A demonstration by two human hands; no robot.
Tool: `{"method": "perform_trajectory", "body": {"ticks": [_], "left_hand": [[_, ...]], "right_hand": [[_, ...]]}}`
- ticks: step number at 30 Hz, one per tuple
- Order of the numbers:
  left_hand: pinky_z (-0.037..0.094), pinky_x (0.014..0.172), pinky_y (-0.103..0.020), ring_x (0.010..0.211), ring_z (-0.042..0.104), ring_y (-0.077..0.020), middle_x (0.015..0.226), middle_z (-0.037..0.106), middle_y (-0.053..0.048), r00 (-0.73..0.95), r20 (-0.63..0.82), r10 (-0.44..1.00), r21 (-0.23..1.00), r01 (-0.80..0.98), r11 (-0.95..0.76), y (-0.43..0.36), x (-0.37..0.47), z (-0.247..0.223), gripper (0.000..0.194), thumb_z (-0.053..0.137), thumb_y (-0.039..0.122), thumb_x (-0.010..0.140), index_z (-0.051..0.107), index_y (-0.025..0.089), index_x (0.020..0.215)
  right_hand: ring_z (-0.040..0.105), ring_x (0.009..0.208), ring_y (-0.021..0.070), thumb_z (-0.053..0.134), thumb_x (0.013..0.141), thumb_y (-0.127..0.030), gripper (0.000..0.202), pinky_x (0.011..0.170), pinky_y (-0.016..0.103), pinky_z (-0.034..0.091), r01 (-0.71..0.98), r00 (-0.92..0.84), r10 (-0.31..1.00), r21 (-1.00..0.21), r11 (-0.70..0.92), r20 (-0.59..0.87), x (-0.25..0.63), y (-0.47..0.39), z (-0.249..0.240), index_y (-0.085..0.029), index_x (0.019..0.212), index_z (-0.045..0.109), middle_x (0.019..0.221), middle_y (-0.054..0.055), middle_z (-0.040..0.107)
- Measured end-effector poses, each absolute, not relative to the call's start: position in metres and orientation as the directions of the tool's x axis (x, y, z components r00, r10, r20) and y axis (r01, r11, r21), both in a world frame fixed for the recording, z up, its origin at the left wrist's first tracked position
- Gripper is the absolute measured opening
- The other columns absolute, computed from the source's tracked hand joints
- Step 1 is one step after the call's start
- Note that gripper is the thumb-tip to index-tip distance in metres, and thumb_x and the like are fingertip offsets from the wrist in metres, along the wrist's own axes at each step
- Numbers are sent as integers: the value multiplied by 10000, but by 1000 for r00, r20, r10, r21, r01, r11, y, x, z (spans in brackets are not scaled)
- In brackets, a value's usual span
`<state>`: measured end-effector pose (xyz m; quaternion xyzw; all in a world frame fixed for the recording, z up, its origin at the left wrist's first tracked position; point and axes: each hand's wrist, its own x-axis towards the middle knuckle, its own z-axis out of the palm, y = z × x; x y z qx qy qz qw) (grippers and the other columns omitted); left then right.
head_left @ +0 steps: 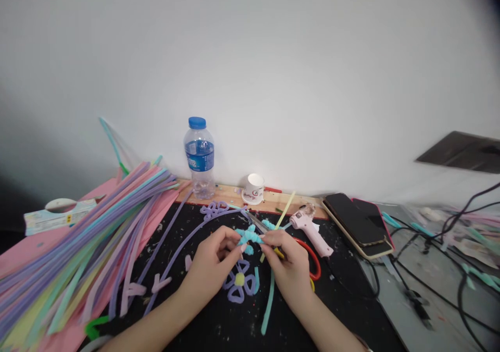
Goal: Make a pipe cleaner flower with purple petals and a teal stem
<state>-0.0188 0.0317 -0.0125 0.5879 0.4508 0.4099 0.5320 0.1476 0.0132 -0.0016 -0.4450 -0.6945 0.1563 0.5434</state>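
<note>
Between both hands, over the black mat (219,326), is a light blue star-like piece (249,236) of fuzzy stems. My left hand (214,258) pinches its left side, and my right hand (289,263) pinches its right side. Just below lies a purple flower with a yellow centre (239,279). A teal stem (267,305) runs down beside my right hand. Behind that hand a pale yellow stem (285,211) slants upward, close to scissors with red and yellow handles (314,261), partly covered by the hand.
Many pastel stems (117,227) are heaped at the left. A bottle (200,156) and a paper cup (253,189) stand by the wall. To the right are a pink glue gun (312,232), phones (355,219) and black cables (425,253).
</note>
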Motion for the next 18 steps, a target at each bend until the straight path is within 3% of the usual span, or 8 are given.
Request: {"method": "perform_trajectory", "body": {"ticks": [18], "left_hand": [[459,582,-242,628,587,-135,689,574,29,298,-24,954,999,35,14,29,-16,-11,103,596,248,789,530,189,842]], "right_hand": [[621,688,188,593,804,-89,119,642,303,505,440,0,821,-737,512,570,147,13,-2,-203,800,624,759,48,650]]}}
